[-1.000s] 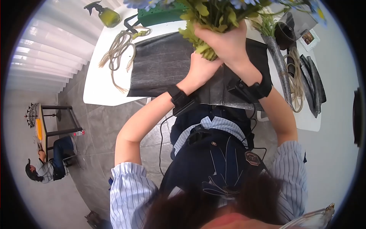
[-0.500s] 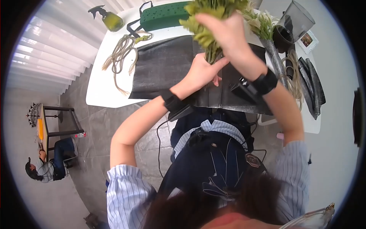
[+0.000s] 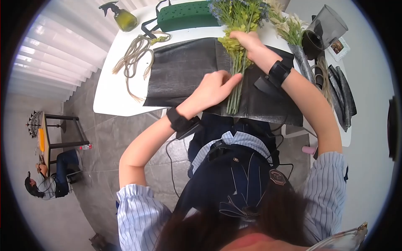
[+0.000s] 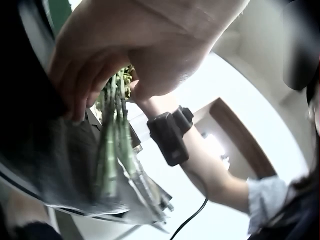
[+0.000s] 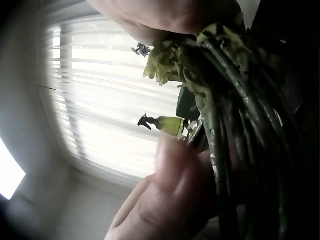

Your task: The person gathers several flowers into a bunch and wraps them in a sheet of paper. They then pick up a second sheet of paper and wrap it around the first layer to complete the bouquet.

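A bunch of blue flowers (image 3: 238, 14) with yellow-green leaves and long green stems lies over a black sheet (image 3: 184, 69) on the white table, stem ends toward the person. My right hand (image 3: 253, 44) grips the bunch at its leafy part, below the blooms. Lower down, my left hand (image 3: 211, 92) holds the stems (image 4: 112, 155), its thumb across them in the head view and its fingers bent on the other side. The right wrist view shows the left thumb (image 5: 175, 165) close beside the stems.
A green box (image 3: 188, 16) and a spray bottle (image 3: 123, 19) stand at the back left, near coiled cords (image 3: 134, 60). On the right are white flowers (image 3: 291, 29), a clear container (image 3: 328, 25) and dark rolls (image 3: 341, 96). Another person (image 3: 50, 182) sits far left.
The bunch has come down and toward the person, so its blooms and stem ends now show. The right hand stays at the leaves; the left has moved slightly lower along the stems.
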The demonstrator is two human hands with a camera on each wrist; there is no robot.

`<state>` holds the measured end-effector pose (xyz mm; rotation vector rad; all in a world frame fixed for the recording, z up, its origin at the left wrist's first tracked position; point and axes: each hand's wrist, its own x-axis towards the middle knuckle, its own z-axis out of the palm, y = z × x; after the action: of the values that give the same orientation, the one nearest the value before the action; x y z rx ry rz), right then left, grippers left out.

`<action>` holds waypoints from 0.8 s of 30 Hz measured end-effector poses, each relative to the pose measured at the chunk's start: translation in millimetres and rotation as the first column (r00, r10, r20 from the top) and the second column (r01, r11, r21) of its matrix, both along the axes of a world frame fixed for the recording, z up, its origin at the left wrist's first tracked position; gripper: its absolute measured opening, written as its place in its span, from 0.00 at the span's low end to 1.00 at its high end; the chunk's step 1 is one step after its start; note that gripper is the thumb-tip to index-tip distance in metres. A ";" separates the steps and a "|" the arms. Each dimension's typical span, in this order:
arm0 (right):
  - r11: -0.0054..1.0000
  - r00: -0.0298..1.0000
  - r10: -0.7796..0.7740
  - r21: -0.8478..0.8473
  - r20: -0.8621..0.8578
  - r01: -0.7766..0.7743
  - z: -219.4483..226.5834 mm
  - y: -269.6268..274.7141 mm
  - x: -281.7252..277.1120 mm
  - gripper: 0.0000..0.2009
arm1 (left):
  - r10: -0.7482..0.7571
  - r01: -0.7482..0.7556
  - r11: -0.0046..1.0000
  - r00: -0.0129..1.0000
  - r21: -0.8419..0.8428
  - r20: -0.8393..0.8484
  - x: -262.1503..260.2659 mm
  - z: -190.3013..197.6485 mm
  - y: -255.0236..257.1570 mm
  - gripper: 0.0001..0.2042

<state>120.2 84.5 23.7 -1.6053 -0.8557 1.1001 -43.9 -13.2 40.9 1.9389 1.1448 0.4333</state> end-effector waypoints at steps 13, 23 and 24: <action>0.991 0.989 0.038 -0.124 -0.142 -0.056 -17.1 4.1 3.5 0.15 | -0.071 0.238 0.810 0.947 0.536 -0.314 -30.7 -61.7 -32.2 0.27; 0.987 0.994 0.053 -0.157 0.091 -0.038 -36.4 3.2 -2.8 0.16 | -0.058 0.229 0.808 0.948 0.543 -0.314 -26.3 -62.2 -21.9 0.25; 0.987 0.994 0.050 -0.155 0.092 -0.035 -39.1 4.2 -2.7 0.16 | -0.077 0.221 0.811 0.958 0.542 -0.275 -25.5 -59.1 -21.9 0.25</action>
<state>117.5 88.7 -15.5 -1.7865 -0.8902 1.1498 -69.5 -35.0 -18.1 2.6513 1.0750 0.5030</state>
